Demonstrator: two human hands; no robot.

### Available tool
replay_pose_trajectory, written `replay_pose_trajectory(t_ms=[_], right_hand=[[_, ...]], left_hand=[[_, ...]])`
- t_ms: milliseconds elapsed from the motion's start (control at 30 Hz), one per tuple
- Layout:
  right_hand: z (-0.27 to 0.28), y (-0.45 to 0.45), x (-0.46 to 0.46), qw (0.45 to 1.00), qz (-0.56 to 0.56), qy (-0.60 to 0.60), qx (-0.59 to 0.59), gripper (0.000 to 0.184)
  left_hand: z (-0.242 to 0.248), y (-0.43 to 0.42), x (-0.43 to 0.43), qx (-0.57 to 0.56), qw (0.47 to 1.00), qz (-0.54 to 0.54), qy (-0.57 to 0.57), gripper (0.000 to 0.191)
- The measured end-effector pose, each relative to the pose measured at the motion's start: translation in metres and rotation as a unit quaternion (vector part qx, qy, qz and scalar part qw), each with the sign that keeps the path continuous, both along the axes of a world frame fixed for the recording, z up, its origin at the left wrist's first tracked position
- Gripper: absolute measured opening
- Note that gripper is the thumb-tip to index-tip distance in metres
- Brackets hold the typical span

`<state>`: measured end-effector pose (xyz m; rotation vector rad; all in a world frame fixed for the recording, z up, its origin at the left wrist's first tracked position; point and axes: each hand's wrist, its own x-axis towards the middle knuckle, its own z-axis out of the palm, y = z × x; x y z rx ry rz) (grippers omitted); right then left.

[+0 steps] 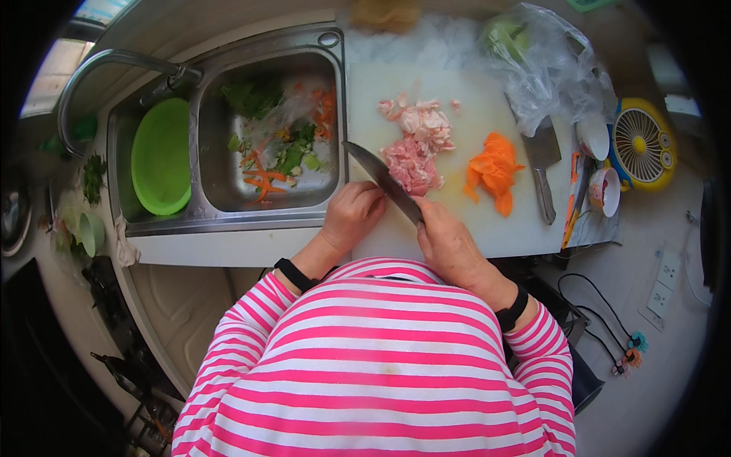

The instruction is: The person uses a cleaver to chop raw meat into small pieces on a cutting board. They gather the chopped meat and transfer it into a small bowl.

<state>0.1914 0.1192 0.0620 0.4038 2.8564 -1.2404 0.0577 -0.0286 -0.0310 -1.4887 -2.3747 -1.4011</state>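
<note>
My right hand (451, 240) grips the handle of a kitchen knife (382, 174), its dark blade slanting up and left across the near left part of a white cutting board (457, 228). Beside the blade, my left hand (355, 210) has its fingers curled together near the board's left edge; whether something small is in them is hidden. Just beyond the knife lies a pile of sliced pink meat (412, 167), with paler fatty pieces (425, 123) behind it. Thin orange carrot slices (494, 168) form a heap to the right.
A cleaver (543, 171) lies along the board's right side, partly under a clear plastic bag (562, 74). Small bowls (610, 193) and a yellow fan (642, 143) stand farther right. At left, the steel sink (217, 177) holds vegetable scraps (265, 177) and a green basin (163, 157).
</note>
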Motion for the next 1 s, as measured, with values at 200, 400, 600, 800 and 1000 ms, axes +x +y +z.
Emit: replay_pose_trajectory(t_ms=[200, 400, 600, 800, 1000], right_hand=[[-0.006, -0.002, 0.000, 0.999, -0.008, -0.034, -0.025, 0.039], [-0.025, -0.005, -0.026, 1.000, -0.010, 0.011, -0.012, 0.040], [-0.004, 0.013, -0.031, 0.991, -0.065, 0.114, -0.002, 0.046], [0.032, 0.037, -0.012, 0.991, -0.091, 0.098, 0.027, 0.043], [0.031, 0.034, 0.012, 0.977, -0.159, 0.128, 0.056, 0.041]], left_hand=[[0.000, 0.000, -0.001, -0.011, 1.000, -0.015, -0.004, 0.021], [0.001, 0.002, -0.003, -0.030, 0.999, -0.030, 0.001, 0.020], [0.018, 0.005, -0.013, -0.074, 0.988, -0.028, -0.131, 0.017], [0.023, 0.029, -0.031, 0.004, 0.997, -0.072, -0.037, 0.015], [0.030, 0.038, -0.053, -0.068, 0.982, -0.176, 0.021, 0.018]])
